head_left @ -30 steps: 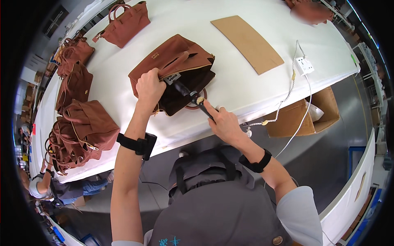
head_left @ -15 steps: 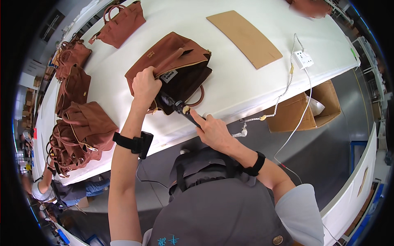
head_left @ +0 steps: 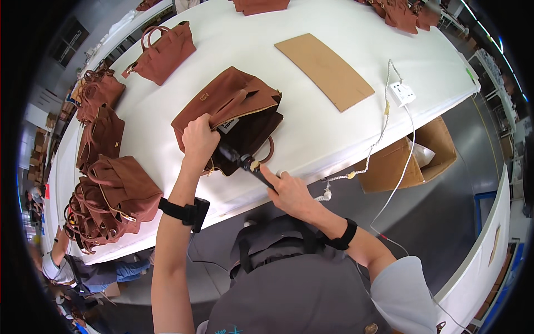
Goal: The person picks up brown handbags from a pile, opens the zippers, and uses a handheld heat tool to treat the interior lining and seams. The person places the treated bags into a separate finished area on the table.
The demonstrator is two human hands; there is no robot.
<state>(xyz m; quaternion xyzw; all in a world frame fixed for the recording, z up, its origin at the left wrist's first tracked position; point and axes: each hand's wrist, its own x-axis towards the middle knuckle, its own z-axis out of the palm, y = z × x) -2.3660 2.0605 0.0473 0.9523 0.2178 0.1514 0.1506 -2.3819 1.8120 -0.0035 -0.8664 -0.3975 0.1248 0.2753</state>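
A brown handbag lies tilted on the white table in front of me, its zipped mouth open toward me and its dark lining showing. My left hand is closed on the bag's rim at the near left corner, fingertips partly hidden. In my right hand is a black stick-shaped hand tool with a tan band round it; its exact kind does not show. The tool's dark front end points into the bag's mouth, close to the left hand. One bag handle hangs at the near right side.
More brown handbags crowd the table's left edge, and another stands at the far left. A tan board lies right of the middle. A white power strip with a braided cord sits near an open carton. Another person works at left.
My view has shifted, so the table's things sit lower and more of the far side shows. Both hands keep their holds; the tool stays at the bag's mouth.
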